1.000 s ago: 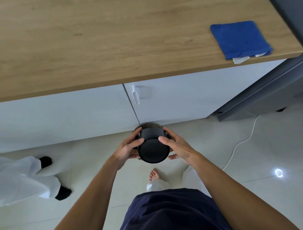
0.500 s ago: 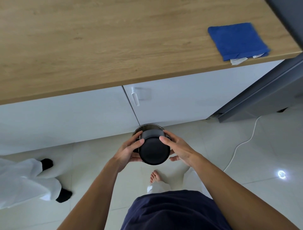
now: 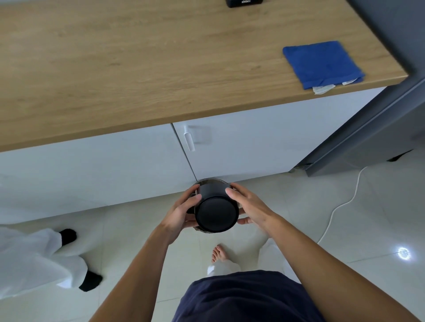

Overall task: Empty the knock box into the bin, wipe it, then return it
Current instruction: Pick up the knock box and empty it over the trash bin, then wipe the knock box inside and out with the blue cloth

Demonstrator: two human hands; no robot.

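The black round knock box (image 3: 216,210) is held below the counter edge, tipped so its flat base faces me and its mouth points away toward the floor and cabinets. My left hand (image 3: 181,212) clasps its left side and my right hand (image 3: 249,208) its right side. A rim of something grey-brown shows just behind and under the box; I cannot tell what it is. A folded blue cloth (image 3: 323,64) lies on the wooden counter (image 3: 138,69) at the far right.
White cabinet doors (image 3: 241,147) with a small handle stand under the counter. A grey appliance (image 3: 379,128) is at the right, with a white cable (image 3: 340,206) on the tiled floor. Another person's white-trousered legs and black socks (image 3: 69,236) are at the left. A black object (image 3: 243,2) sits at the counter's back.
The view has tilted up slightly, showing more counter. Both hands and the knock box stay in nearly the same place, tipped the same way.
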